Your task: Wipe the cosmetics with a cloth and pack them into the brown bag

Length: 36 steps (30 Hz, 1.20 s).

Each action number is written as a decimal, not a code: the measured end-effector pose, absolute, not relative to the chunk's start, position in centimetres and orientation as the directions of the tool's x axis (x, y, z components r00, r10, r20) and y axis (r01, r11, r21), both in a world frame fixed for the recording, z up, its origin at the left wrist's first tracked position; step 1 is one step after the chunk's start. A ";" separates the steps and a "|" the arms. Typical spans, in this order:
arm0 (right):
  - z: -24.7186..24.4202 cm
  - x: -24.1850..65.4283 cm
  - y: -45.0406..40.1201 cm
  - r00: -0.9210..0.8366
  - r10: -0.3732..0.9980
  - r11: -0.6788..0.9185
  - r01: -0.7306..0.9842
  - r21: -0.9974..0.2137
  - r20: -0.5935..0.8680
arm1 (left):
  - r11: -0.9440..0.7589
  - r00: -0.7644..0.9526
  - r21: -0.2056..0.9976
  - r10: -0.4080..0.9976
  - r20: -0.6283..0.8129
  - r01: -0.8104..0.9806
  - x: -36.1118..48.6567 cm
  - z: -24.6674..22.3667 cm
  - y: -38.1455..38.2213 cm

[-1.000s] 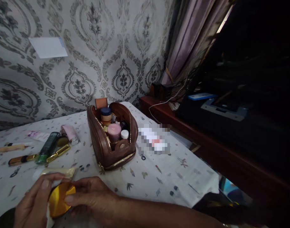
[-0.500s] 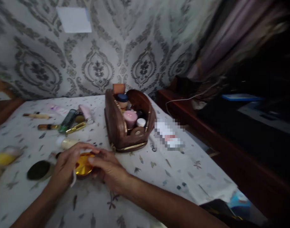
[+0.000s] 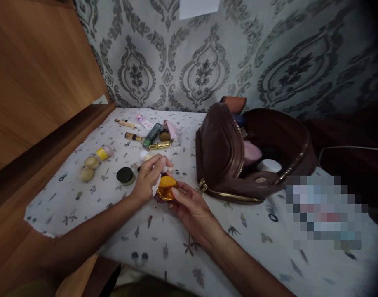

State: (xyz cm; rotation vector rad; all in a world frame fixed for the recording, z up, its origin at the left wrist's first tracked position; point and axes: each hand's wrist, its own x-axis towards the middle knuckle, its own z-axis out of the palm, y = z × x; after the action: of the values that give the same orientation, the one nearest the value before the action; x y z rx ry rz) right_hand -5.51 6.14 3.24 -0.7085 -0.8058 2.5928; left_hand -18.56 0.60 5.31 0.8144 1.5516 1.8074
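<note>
A round jar with a shiny gold lid (image 3: 167, 188) is gripped by my right hand (image 3: 193, 209), its thumb lying on the lid's edge. My left hand (image 3: 148, 178) is closed on a white wipe (image 3: 156, 188) at the jar's left side; whether it is cloth or tissue I cannot tell. Just beyond the left hand lies a pale bottle with a white cap (image 3: 144, 155), partly hidden by the fingers. A dark-lidded jar (image 3: 125, 176) stands to the left of that hand.
A brown zip bag (image 3: 218, 150) stands unzipped on the right, with a pink container (image 3: 252, 152) and a white lid (image 3: 269, 166) inside. Farther back lie a green tube (image 3: 153, 134), a gold tube (image 3: 159, 145) and a pink tube (image 3: 171, 131). Round sponges (image 3: 90, 165) lie left.
My view has swung left and closer, so the bag looks larger and farther right. Both hands still hold the jar and the wipe together.
</note>
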 end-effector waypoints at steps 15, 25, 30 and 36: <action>3.5 -5.6 6.0 -0.819 0.413 -0.824 -0.151 -0.546 -0.398 | -0.122 -0.517 0.986 0.855 0.045 -0.117 -18.4 5.7 0.6; 2.9 -5.6 6.1 -0.829 0.414 -0.798 -0.132 -0.589 -0.375 | -0.089 -0.544 0.984 0.839 -0.009 -0.154 -19.1 5.3 0.5; 3.2 -5.7 6.2 -0.809 0.433 -0.829 -0.184 -0.528 -0.398 | -0.012 -0.301 0.986 0.953 -0.039 -0.166 -19.1 5.9 0.5; 3.4 -5.6 5.8 -0.826 0.401 -0.819 -0.130 -0.560 -0.396 | -0.066 -0.442 0.984 0.897 -0.014 -0.165 -19.0 5.9 0.4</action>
State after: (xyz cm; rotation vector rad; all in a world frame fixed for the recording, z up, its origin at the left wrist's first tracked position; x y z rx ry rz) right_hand -5.60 5.81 3.39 -0.7410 -0.7615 2.6462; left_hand -18.98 0.36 5.91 0.8414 1.3796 1.6353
